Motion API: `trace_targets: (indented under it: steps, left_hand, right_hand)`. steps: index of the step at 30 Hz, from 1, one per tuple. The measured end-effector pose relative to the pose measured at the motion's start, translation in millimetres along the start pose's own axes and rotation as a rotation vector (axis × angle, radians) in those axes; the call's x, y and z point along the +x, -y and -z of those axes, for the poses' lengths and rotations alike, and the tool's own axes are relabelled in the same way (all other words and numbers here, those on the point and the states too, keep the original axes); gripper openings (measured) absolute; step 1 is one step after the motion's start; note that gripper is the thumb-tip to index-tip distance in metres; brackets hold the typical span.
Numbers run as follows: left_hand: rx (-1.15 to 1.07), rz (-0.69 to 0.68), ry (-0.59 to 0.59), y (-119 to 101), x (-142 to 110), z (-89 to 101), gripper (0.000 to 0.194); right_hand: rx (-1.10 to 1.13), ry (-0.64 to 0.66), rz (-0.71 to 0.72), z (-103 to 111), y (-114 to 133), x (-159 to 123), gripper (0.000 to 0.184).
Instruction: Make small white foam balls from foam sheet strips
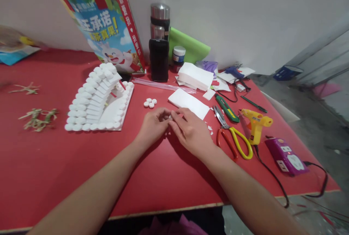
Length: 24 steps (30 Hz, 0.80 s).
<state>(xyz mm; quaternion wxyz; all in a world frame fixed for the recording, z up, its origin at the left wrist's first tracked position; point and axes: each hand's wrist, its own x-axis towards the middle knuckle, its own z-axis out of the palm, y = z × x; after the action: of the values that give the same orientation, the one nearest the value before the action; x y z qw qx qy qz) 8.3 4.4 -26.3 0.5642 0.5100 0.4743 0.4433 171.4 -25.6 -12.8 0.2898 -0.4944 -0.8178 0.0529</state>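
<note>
My left hand (154,123) and my right hand (191,129) meet fingertip to fingertip over the middle of the red table. Both are closed in a pinch around something tiny; only a speck of white shows between the fingers, too small to name. Just beyond my left hand lie several round white discs (150,102) in a cluster. Farther left stands a white model (94,100) with curved steps, edged with rows of similar discs. A folded white sheet (189,103) lies right behind my right hand.
To the right on the red table (163,180) are scissors (222,118), a green utility knife (227,108), a yellow glue gun (255,124) and a purple power strip (286,156) with cords. A black phone (159,60), a steel flask (160,11) and a printed bag (106,24) stand behind. Knotted straw pieces (38,118) lie left.
</note>
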Motion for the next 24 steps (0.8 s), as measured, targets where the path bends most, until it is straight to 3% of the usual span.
trace_targets:
  steps: [2, 5, 8, 11, 19, 24]
  left_hand:
    - [-0.083, -0.020, 0.009, -3, 0, 1.3, 0.019]
    - [-0.228, 0.046, 0.067, -6, 0, 3.2, 0.031]
    - [-0.315, 0.080, 0.096, -6, 1, 4.8, 0.033]
    - [-0.367, 0.063, 0.092, -6, 1, 5.4, 0.034]
    - [-0.393, 0.019, 0.102, -8, 1, 4.2, 0.033]
    - [-0.342, -0.014, 0.104, -9, 0, 4.1, 0.034]
  right_hand:
    - [0.157, -0.099, -0.018, 6, -3, 0, 0.039]
    - [0.536, -0.187, -0.208, 10, -10, 2, 0.036]
    - [0.956, -0.127, -0.466, 9, -14, 4, 0.030]
    - [1.180, -0.060, -0.590, 6, -13, 5, 0.029]
    - [1.230, -0.009, -0.645, 9, -6, 7, 0.025]
    - [1.069, 0.020, -0.530, 11, -3, 5, 0.021]
